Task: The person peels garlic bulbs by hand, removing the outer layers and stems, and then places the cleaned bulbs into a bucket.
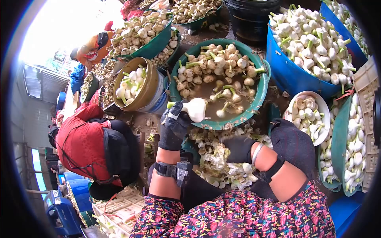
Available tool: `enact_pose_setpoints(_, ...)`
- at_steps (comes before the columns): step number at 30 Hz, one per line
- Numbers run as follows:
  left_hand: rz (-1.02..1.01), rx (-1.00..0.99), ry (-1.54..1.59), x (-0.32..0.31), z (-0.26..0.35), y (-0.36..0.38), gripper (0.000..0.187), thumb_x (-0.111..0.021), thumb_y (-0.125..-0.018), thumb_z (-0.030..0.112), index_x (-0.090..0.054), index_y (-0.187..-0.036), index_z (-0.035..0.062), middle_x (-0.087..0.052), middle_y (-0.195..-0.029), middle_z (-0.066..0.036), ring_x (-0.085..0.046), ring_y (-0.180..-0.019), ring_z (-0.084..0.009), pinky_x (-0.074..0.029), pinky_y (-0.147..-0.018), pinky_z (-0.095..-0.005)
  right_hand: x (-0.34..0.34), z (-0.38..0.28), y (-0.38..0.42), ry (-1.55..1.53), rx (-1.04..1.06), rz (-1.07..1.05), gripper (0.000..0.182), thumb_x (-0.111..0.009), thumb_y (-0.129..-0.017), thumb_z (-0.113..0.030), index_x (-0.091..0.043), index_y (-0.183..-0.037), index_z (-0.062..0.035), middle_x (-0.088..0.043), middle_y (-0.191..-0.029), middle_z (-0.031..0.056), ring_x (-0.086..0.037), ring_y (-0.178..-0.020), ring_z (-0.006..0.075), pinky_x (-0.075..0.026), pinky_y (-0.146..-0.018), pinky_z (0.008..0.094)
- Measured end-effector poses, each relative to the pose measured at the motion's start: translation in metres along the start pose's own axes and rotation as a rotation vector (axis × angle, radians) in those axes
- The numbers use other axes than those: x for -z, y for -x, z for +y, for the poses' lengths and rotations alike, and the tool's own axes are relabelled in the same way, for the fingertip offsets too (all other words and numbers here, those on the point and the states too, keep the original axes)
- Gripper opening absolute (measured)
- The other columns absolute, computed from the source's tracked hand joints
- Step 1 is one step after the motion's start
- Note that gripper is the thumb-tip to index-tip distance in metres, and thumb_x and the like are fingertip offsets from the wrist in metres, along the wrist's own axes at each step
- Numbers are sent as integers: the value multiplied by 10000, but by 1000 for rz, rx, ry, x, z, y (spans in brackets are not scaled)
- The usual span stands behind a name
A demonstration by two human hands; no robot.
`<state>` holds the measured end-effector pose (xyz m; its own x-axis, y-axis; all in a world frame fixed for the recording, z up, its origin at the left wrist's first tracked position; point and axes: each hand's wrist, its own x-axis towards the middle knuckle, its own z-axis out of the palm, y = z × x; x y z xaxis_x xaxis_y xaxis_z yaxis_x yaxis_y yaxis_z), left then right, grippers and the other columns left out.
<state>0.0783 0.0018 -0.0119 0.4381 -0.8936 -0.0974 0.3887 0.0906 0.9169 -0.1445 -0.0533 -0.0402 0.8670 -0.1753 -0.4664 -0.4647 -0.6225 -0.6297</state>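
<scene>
My left hand [174, 123], in a dark glove, is raised at the near rim of a green tub [266, 85] and grips a peeled white garlic bulb [195, 110] by its short green stem. Brown water and several unpeeled garlic bulbs [218, 61] fill the tub. Lower and to the right, my right hand [238, 149], also gloved, is over a heap of loose garlic skins [214, 158] between my knees. Its fingers are smeared and partly lost among the skins.
Left of the tub, a tan bucket [149, 85] holds white bulbs. A blue tub [278, 67] heaped with garlic and a white bowl [327, 119] stand right. A person in red [81, 144] bends over at left; another in orange [92, 49] is farther back.
</scene>
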Motion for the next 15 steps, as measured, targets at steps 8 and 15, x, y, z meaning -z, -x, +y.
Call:
enact_pose_setpoints(8,-230,90,122,-29,-29,14,376,-534,-860,194,-478,-1168,-12,-529,-1179,-139,-544,-1057,-267,-475,-887,-388,30,-6,-3,-1525,183,577,295,-652,-775,-56,-497,-1022,-15,-576,-892,68,-589,-762,153,-505,-688,272)
enact_pose_setpoints(15,-149,-277,-552,10,15,-4,267,-572,-820,130,-570,-1051,-3,-589,-1063,-122,-570,-988,-237,-466,-862,-351,69,3,20,-1791,601,772,101,-588,-749,35,-552,-814,-33,-581,-780,73,-565,-687,131,-488,-643,273)
